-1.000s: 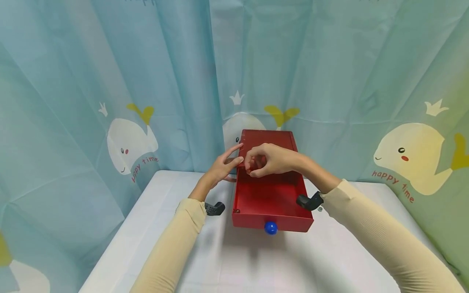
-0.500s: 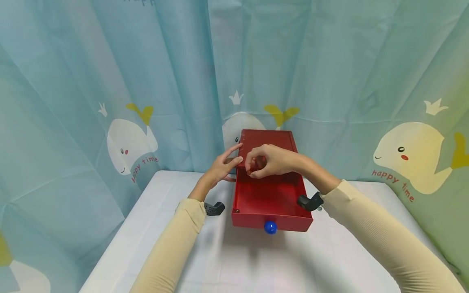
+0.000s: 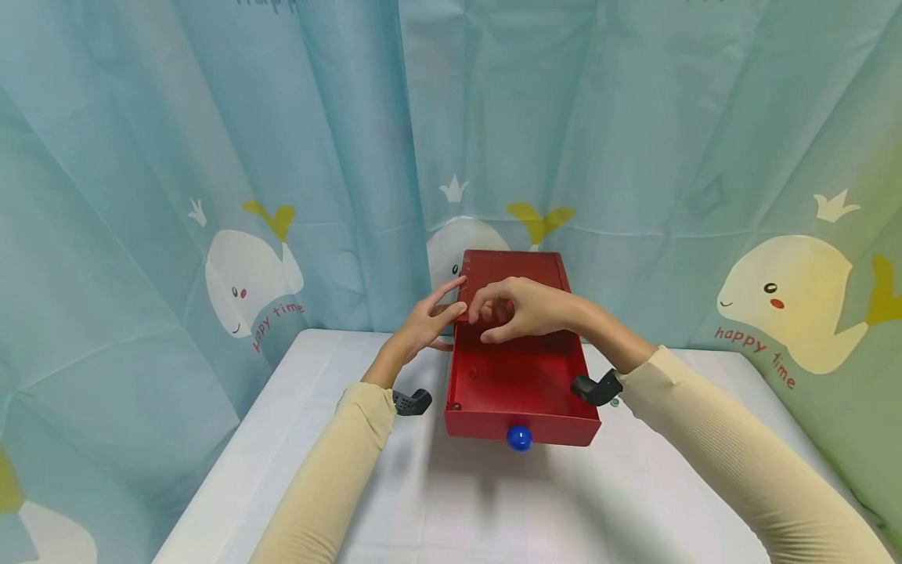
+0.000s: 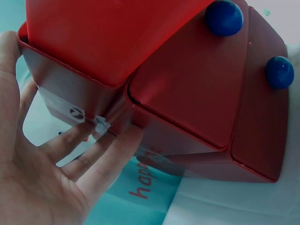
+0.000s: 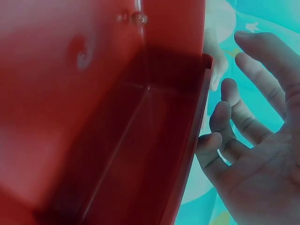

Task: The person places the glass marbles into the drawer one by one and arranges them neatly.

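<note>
A red drawer cabinet [image 3: 514, 270] stands on the table with its top drawer [image 3: 524, 384] pulled out, a blue knob [image 3: 520, 439] on its front. My left hand [image 4: 61, 173] rests against the cabinet's side, fingers mostly straight and thumb at the top edge. Above the drawer's back part, my right hand [image 3: 524, 305] holds nothing, its thumb and bent fingers apart. Below it a small reddish translucent thing [image 5: 83, 56] shows blurred in the drawer; its kind is unclear. Another small round one, like a bead [image 5: 139, 18], lies in the front left corner.
Two lower drawers with blue knobs [image 4: 280, 72] are pushed in. A small clear piece [image 3: 615, 403] lies on the white table [image 3: 352, 501] right of the drawer. Behind the cabinet hangs a blue curtain [image 3: 352, 157] with whale prints.
My right thumb and fingertips have parted and let go of the small reddish thing, which now shows lower, in the drawer. The left hand has stayed in place.
</note>
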The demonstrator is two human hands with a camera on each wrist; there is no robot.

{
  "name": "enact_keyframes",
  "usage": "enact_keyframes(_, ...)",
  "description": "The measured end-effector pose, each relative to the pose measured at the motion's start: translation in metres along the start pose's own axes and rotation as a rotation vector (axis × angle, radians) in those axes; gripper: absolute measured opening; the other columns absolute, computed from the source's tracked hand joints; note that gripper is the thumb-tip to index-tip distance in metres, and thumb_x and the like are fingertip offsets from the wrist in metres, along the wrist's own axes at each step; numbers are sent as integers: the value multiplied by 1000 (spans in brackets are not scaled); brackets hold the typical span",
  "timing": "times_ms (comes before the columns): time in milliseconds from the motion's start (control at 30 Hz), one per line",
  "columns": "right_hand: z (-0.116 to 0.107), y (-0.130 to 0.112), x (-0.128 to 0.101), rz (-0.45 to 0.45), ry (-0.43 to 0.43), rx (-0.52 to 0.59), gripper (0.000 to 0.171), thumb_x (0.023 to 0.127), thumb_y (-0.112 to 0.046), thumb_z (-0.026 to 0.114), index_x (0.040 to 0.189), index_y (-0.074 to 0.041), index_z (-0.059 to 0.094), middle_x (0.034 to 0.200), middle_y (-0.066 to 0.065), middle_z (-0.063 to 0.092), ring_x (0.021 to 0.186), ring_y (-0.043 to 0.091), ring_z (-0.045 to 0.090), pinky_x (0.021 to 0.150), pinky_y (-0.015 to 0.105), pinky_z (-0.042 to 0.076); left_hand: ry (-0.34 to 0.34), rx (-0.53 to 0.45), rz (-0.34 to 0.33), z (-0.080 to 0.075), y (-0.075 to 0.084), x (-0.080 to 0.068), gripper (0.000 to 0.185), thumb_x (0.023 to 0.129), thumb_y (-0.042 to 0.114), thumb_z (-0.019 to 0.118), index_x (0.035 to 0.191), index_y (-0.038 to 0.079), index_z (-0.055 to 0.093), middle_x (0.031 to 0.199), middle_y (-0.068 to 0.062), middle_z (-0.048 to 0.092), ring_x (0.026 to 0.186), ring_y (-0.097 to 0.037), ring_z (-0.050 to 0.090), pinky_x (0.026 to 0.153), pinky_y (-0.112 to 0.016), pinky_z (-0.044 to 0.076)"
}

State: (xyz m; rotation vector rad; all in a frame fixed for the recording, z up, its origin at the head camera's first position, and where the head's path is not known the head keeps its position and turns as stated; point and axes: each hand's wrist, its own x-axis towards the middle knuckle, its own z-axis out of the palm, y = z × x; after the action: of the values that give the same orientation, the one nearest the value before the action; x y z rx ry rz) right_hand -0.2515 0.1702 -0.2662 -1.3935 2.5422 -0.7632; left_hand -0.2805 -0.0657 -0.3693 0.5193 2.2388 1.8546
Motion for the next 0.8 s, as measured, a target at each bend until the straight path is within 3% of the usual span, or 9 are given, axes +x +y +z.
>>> enact_keyframes(800, -10, 3, -8, 18, 40, -33, 32, 87, -28, 82, 117, -22, 73, 95, -4, 67, 88, 17, 63, 75, 36, 58, -1, 11, 8, 0, -1, 2, 60, 100, 43, 62, 156, 44, 40, 153, -14, 50, 134, -36, 54, 80, -54, 61)
